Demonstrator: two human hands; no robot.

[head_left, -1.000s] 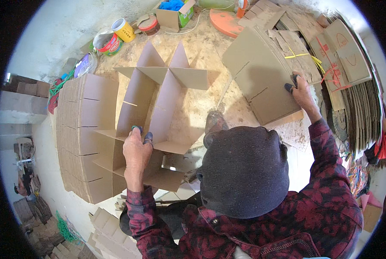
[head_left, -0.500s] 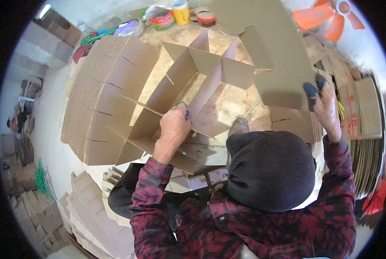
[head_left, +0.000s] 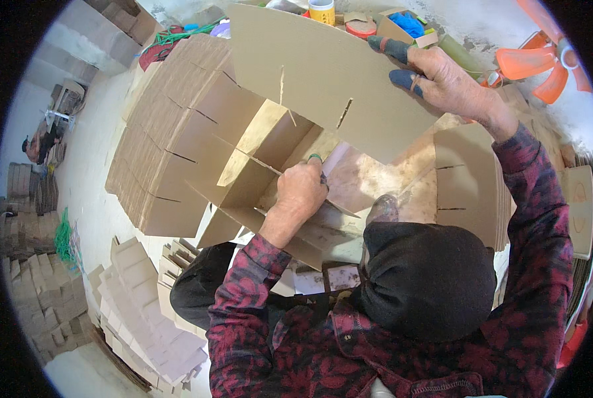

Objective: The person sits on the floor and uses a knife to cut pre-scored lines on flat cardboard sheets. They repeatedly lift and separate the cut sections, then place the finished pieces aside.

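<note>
Cardboard sheet in right hand; beyond left hand

No legible txt: tiny dark print on yellow tub, faint orange marks on cardbd at R.

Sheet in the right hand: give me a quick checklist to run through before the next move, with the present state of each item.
1. Right hand holds the sheet near its edge: ok.
2. Left hand is on the cardboard grid: ok.
3. A slot in the sheet is in view: ok, at least one shows clearly.
4. That slot meets a grid panel: cannot tell.
5. The grid's far end is in view: not ok, the sheet covers it.
6. The left stack is clear of the grid: cannot tell, the two overlap in this view.
</note>
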